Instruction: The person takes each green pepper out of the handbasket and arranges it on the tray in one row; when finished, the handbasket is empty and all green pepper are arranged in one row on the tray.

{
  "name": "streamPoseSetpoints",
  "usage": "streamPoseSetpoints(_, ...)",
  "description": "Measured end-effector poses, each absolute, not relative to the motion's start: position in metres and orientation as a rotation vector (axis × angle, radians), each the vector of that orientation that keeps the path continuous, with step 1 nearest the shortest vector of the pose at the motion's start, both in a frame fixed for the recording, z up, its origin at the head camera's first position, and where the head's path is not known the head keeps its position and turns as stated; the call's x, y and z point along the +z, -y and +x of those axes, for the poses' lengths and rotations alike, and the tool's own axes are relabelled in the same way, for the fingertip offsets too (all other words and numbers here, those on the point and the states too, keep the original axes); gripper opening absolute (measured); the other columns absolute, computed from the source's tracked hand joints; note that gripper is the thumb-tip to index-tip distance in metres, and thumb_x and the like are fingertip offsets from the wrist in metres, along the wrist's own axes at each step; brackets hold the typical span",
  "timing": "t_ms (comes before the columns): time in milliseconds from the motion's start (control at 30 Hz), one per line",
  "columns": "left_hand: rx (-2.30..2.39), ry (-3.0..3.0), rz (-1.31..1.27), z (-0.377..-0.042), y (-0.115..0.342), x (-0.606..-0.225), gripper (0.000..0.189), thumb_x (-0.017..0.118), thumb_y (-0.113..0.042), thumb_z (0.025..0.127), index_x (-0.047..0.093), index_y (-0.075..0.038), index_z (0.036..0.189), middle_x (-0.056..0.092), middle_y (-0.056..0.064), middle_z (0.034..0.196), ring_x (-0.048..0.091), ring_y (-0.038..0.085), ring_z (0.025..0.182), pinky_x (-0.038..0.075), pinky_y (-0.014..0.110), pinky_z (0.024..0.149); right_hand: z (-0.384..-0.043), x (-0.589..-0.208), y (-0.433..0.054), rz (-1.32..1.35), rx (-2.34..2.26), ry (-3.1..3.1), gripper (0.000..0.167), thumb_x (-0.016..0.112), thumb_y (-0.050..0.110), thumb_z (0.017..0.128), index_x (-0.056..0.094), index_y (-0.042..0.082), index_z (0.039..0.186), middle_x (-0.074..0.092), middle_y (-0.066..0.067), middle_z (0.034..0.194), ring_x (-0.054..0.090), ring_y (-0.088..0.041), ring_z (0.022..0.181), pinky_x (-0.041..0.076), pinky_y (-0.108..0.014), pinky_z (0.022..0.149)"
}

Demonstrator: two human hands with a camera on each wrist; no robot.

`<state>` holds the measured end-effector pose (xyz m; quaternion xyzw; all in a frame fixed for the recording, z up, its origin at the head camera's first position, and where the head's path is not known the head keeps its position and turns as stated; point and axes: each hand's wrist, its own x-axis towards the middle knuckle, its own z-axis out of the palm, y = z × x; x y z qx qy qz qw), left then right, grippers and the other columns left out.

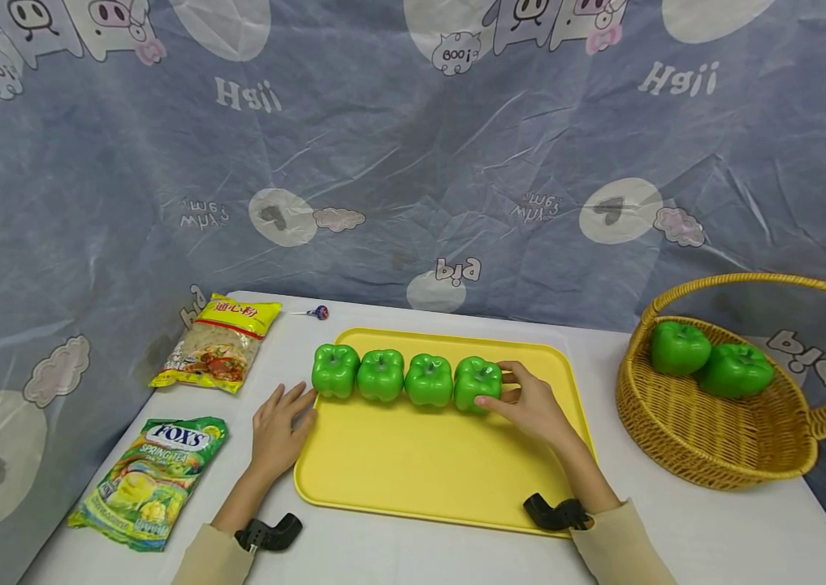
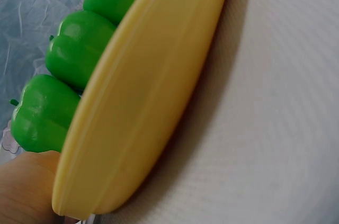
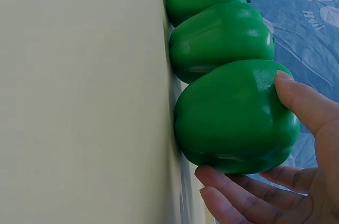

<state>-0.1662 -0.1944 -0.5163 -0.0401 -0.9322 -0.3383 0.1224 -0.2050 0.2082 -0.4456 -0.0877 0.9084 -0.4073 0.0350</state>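
Several green bell peppers stand side by side in a row on a yellow tray (image 1: pixel 398 463), stems up. At the right end of the row, my right hand (image 1: pixel 535 409) holds the last bell pepper (image 3: pixel 238 118), with the thumb on its near side and the fingers around its outer side. That pepper sits beside its neighbour (image 1: pixel 429 382) on the tray. My left hand (image 1: pixel 283 429) rests at the tray's left rim, fingers loosely spread and fingertips near the leftmost pepper (image 1: pixel 335 372). In the left wrist view the tray's yellow side wall (image 2: pixel 143 102) covers most of that hand.
At the right stands a wicker basket (image 1: pixel 705 455) with a tall handle, two more green peppers (image 1: pixel 734 371) inside. A pasta bag (image 1: pixel 217 343) and a green FOX'S candy bag (image 1: pixel 153 479) lie at the left. Behind the tray lies a lollipop (image 1: pixel 321 312); a patterned grey-blue sheet hangs behind the table.
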Motion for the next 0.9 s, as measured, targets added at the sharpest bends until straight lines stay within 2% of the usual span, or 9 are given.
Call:
streamPoseSetpoints(733, -0.98, 2.727, -0.121, -0.1673, 0.1942, -0.5172, 0.04, 0.057, -0.018, 0.097, 0.058, -0.007, 0.136, 0.046, 0.019, 0.149, 0.023, 0.046, 0.144, 0.013, 0.064, 0.112, -0.2039, -0.4441, -0.2057, -0.296, -1.23, -2.806, 0.083, 0.079, 0.043, 0.08, 0.041, 0.003, 0.143, 0.058, -0.026, 0.131, 0.07, -0.034, 0.102, 0.059, -0.037, 0.076)
streamPoseSetpoints(900, -0.977, 2.729, -0.118, -0.1662, 0.194, -0.5167, 0.04, 0.057, -0.018, 0.097, 0.059, -0.007, 0.135, 0.047, 0.019, 0.148, 0.023, 0.046, 0.144, 0.013, 0.064, 0.112, -0.2007, -0.4379, -0.2102, -0.35, -1.219, -2.799, 0.089, 0.079, 0.045, 0.08, 0.037, 0.004, 0.147, 0.055, -0.024, 0.136, 0.067, -0.037, 0.106, 0.059, -0.039, 0.081)
